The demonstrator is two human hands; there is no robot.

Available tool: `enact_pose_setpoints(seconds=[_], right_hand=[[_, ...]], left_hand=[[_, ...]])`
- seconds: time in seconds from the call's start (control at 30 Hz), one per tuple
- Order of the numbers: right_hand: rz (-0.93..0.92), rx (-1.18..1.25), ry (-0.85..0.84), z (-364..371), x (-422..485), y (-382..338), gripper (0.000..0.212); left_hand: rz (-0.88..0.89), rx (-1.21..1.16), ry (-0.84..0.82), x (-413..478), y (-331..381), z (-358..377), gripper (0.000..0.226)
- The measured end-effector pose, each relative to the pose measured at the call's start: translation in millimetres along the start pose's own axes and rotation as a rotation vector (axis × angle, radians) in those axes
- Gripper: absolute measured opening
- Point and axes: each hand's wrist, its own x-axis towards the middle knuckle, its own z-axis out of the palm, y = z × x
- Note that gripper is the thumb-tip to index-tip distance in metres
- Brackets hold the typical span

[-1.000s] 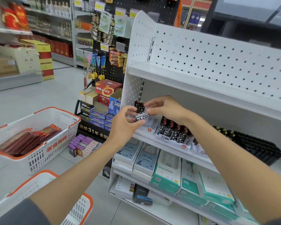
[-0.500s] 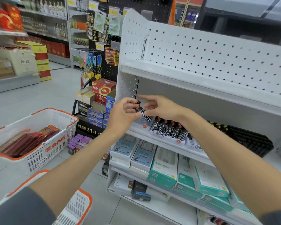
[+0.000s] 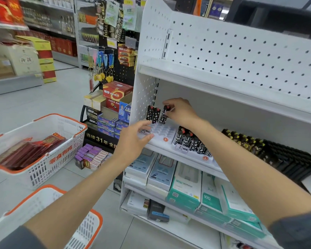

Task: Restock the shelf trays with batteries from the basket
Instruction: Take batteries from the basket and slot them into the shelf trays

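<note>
Here the right hand (image 3: pixel 180 112) pinches the red top of a black battery (image 3: pixel 164 116) with white patterning. It stands upright at the back of the white shelf tray (image 3: pixel 162 133), just beside two matching batteries (image 3: pixel 156 115). The left hand (image 3: pixel 133 141), fingers relaxed, touches the tray's front edge.

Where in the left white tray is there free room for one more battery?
In the left tray, the empty slots in the middle and front are free, bordered by three standing batteries behind and the left hand at the front corner. The neighbouring tray is crowded.

Bright, even light; wide-angle bending at edges, perhaps slight motion blur.
</note>
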Motion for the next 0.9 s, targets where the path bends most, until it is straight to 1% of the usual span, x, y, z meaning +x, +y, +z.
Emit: enact_pose_setpoints(seconds=[0.1, 0.23, 0.43, 0.6, 0.77, 0.9], right_hand=[[-0.013, -0.038, -0.009, 2.0, 1.8, 2.8, 0.034], [-0.028, -0.016, -0.057, -0.2, 4.4, 3.3, 0.034], [-0.007, -0.024, -0.059, 1.8, 10.1, 3.2, 0.030], [-0.057, -0.150, -0.112, -5.8, 11.4, 3.9, 0.025], [-0.040, -0.167, -0.153, 5.0, 12.6, 0.2, 0.039], [0.007, -0.098, -0.185, 0.3, 12.7, 0.6, 0.061]], left_hand=[[0.006, -0.030, 0.017, -1.6, -1.7, 1.6, 0.040], [-0.007, -0.084, 0.047, -3.1, -0.3, 3.5, 0.036], [-0.027, -0.097, 0.055, -5.6, 2.6, 3.9, 0.034], [-0.024, -0.100, 0.061, -5.4, 1.3, 4.1, 0.033], [-0.004, -0.108, 0.067, -4.9, 0.0, 5.2, 0.032], [-0.005, -0.116, 0.059, -4.4, -1.8, 4.5, 0.031]])
